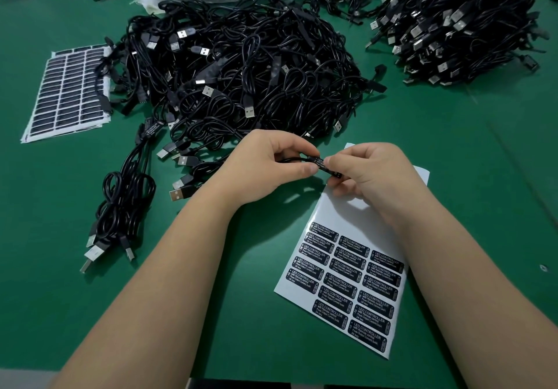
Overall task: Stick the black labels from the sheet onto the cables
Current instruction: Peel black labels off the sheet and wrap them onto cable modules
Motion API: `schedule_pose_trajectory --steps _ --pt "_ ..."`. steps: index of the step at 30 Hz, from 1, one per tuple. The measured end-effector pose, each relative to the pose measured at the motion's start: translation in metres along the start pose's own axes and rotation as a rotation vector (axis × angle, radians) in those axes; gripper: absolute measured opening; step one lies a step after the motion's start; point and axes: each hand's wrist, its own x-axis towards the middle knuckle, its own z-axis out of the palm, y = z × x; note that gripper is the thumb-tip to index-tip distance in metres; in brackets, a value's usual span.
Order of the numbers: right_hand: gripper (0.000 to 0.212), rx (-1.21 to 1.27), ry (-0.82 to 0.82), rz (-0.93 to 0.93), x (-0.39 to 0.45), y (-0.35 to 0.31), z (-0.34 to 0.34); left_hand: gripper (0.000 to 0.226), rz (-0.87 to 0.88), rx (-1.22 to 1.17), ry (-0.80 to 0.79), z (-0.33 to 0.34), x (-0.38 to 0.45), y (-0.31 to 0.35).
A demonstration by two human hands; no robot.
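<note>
Pressing a black printed label (pixel 322 163) onto the small black inline controller block (pixel 327 170) of a thin black cable (pixel 291 159), held just above the top of the white label sheet (pixel 356 256).

Left hand (pixel 271 163): thumb and forefinger pinch the cable right where it enters the block. Right hand (pixel 362 174): fingertips curled round the block's other end, thumb on top over the label. Both grips narrow, both holding the same piece.

Doing it well, my read:
- Square the label's long edge to the block's long edge before committing; it looks nearly as wide as the face, so little margin.
- Tack one end, then wipe the thumb along toward the other to push air out.
- Left pinch should keep the block from rolling; the round cable will let it twist.
- Finish by rubbing the corners, likely the first place to lift.

Readable text: sheet labels say "LED CONTROLLER", smaller lines below, last one "24 key"; the middle lines look like "with Remote control" and "Peak Output Current", not sure. Print on the label in hand is too small to read.

Sheet's upper half is already bare backing. A second sheet of black labels (pixel 68 92) lies far left on the green counter (pixel 471 177), partly under the big heap of black USB cables (pixel 241 65). A small bunch of coiled black cables (pixel 126 201) sits near left; at least one shows a label.
</note>
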Motion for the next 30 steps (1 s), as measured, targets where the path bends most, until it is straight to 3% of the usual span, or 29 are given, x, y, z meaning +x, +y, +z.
schedule_pose_trajectory --steps 10,15,30 --pt "0.017 0.023 0.015 0.015 -0.0027 -0.0030 0.0008 0.016 -0.015 -0.008 -0.020 -0.0004 -0.0002 0.0010" --pt "0.021 0.151 0.024 0.063 -0.0077 -0.0041 0.0028 0.016 -0.042 0.001 -0.037 -0.0021 -0.0007 0.0031" --pt "0.015 0.102 0.000 0.050 -0.0068 -0.0043 0.0021 0.023 -0.127 -0.037 -0.029 -0.0014 -0.0021 0.0061"
